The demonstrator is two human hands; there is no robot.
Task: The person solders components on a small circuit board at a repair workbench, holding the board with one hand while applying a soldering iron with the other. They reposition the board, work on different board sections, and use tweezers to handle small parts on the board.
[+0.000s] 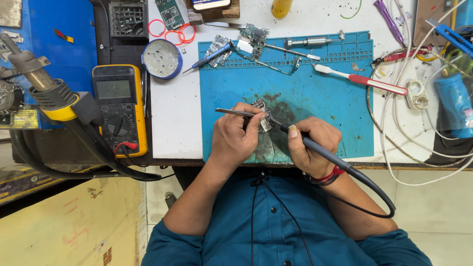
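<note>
Table: your white table carries a blue work mat.
Left hand: you grip metal tweezers, steadying a small circuit board on the mat's near edge.
Right hand: closed around a black soldering iron, tip at the board.

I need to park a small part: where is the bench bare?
Bare: the blue mat right of the hands, below the toothbrush; the white strip between mat and multimeter. Crowded: the mat's top edge with circuit boards, and the cables at right.

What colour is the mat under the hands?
Blue, a flat rubber work mat with dark smudges, shown in the head view.
</note>
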